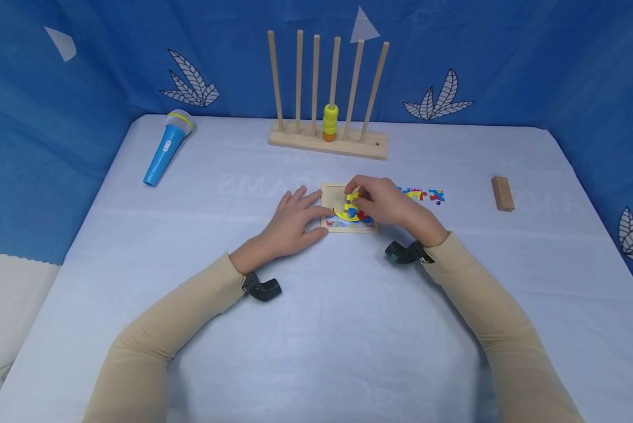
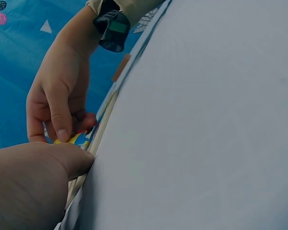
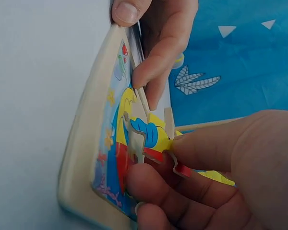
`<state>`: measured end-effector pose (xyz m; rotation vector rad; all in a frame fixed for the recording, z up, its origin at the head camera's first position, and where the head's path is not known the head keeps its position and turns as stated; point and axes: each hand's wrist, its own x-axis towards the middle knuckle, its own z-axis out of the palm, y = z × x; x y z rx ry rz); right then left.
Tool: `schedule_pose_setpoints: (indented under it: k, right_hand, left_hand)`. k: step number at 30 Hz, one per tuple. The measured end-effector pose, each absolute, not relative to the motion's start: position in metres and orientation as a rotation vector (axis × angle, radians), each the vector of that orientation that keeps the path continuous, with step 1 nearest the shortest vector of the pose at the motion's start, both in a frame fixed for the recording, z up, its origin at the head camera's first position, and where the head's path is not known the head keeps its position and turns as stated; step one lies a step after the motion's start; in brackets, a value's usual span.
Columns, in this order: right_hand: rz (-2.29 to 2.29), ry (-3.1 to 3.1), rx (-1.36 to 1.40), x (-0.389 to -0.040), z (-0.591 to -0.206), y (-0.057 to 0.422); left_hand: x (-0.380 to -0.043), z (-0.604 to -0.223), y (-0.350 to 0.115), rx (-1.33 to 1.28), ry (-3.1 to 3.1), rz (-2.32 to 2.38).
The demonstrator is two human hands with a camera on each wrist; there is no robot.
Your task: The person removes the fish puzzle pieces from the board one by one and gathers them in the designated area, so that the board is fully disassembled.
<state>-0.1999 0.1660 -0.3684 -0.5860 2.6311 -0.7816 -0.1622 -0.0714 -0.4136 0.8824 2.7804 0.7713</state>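
A small wooden puzzle board (image 1: 329, 196) lies on the table, its lower part filled with a coloured sea picture. My left hand (image 1: 292, 224) rests at the board's left side with fingers spread, the index finger reaching over the frame and the thumb near the lower left corner. Over the board, my right hand (image 1: 384, 201) pinches a yellow, blue and red puzzle piece (image 3: 152, 135) between thumb and fingers. In the right wrist view that piece is tilted above the board's picture. Several loose puzzle pieces (image 1: 436, 195) lie to the right, partly behind the right hand.
Behind the board stands a wooden peg rack (image 1: 327, 147) with yellow and orange beads (image 1: 330, 122) on one peg. A blue toy microphone (image 1: 166, 150) lies at the back left. Toward the right edge is a wooden block (image 1: 503, 194). Blue cloth (image 1: 242, 59) hangs behind the table.
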Motion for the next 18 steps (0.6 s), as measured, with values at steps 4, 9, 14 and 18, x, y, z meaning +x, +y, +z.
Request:
schedule_pose_setpoints:
  k: [4, 9, 14, 18]
  right_hand:
    - [-0.807, 2.63, -0.557, -0.201, -0.363, 0.169]
    - [-0.855, 2.63, -0.488, -0.201, -0.354, 0.185]
    - [-0.861, 2.675, -0.42, -0.197, -0.348, 0.213]
    - [-0.798, 2.715, -0.349, -0.191, -0.345, 0.236]
  left_hand:
    - [-0.163, -0.414, -0.072, 0.875, 2.781, 0.774]
    - [-0.163, -0.415, -0.07, 0.884, 2.779, 0.769]
    - [-0.161, -0.414, -0.068, 0.888, 2.783, 0.765]
    - [-0.161, -0.413, -0.071, 0.871, 2.791, 0.751]
